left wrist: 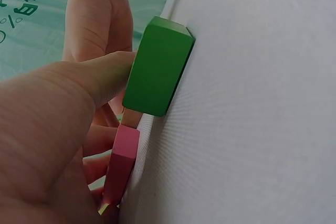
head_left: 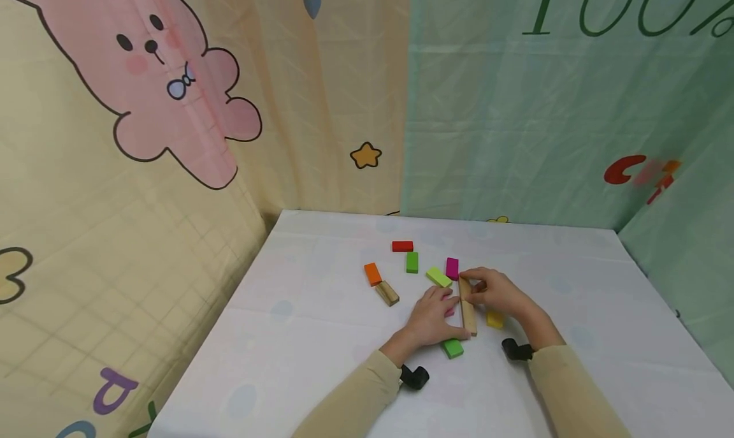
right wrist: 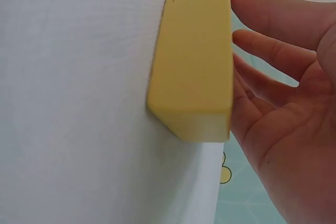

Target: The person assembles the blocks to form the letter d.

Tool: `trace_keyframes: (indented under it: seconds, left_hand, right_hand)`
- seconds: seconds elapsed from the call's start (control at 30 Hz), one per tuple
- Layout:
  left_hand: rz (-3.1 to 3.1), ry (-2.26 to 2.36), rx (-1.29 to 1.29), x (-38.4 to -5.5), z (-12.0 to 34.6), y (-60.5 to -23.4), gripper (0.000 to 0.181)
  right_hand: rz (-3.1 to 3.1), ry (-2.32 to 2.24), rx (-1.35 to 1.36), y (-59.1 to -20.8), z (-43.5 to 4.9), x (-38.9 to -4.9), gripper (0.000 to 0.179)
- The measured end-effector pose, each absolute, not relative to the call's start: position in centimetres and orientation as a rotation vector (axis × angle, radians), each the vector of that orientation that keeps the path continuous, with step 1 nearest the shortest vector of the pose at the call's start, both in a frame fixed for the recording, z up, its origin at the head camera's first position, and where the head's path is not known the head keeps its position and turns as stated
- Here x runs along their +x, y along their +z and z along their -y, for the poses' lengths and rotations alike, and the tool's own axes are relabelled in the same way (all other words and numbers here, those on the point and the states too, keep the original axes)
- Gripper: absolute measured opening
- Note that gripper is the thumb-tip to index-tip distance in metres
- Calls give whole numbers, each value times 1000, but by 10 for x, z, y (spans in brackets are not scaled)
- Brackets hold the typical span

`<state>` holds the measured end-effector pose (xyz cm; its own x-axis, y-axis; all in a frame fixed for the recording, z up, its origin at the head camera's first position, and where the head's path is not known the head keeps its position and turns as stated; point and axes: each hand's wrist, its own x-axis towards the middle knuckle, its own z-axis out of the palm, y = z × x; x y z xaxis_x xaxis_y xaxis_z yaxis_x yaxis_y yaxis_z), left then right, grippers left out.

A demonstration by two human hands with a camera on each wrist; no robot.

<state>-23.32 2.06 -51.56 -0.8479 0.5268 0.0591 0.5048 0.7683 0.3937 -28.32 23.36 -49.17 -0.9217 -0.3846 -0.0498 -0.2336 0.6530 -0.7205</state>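
Note:
Two plain wooden blocks lie end to end in a line on the white table. My left hand [head_left: 432, 317] is at the left of the near wooden block [head_left: 469, 319], its thumb at the near end and its fingertips along the side. The far wooden block [head_left: 464, 287] is pinched by my right hand [head_left: 500, 289], with the forefinger at its far end. Below the left thumb lies a green block [left wrist: 159, 66]. A pink block [left wrist: 122, 156] sits under the left fingers, mostly hidden in the head view. Beside the right hand is a yellow block [right wrist: 194, 56].
Beyond the hands lie a magenta block [head_left: 452, 268], a lime block [head_left: 438, 277], another green block [head_left: 412, 262] and a red block [head_left: 402, 246]. Farther left, an orange block [head_left: 373, 274] touches more wooden pieces [head_left: 387, 293]. Printed curtains [head_left: 332, 106] stand behind the table.

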Motion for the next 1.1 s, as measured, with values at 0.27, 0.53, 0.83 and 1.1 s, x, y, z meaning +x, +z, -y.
trace_keyframes:
  seconds: [0.27, 0.53, 0.83, 1.1]
  left_hand:
    - [-2907, 658, 865, -236, -18, -516, 83]
    - [-2875, 723, 868, -239, -16, -513, 83]
    - [-2844, 749, 877, -240, -17, -513, 80]
    - [-2840, 703, 891, -237, -17, -515, 78]
  right_hand:
    - [-2659, -1146, -444, -490, -234, -284, 59]
    - [-2635, -1148, -426, -487, -233, -287, 67]
    - [-2647, -1107, -448, -488, -239, -290, 71]
    - [-2608, -1136, -465, -492, -244, -286, 68]
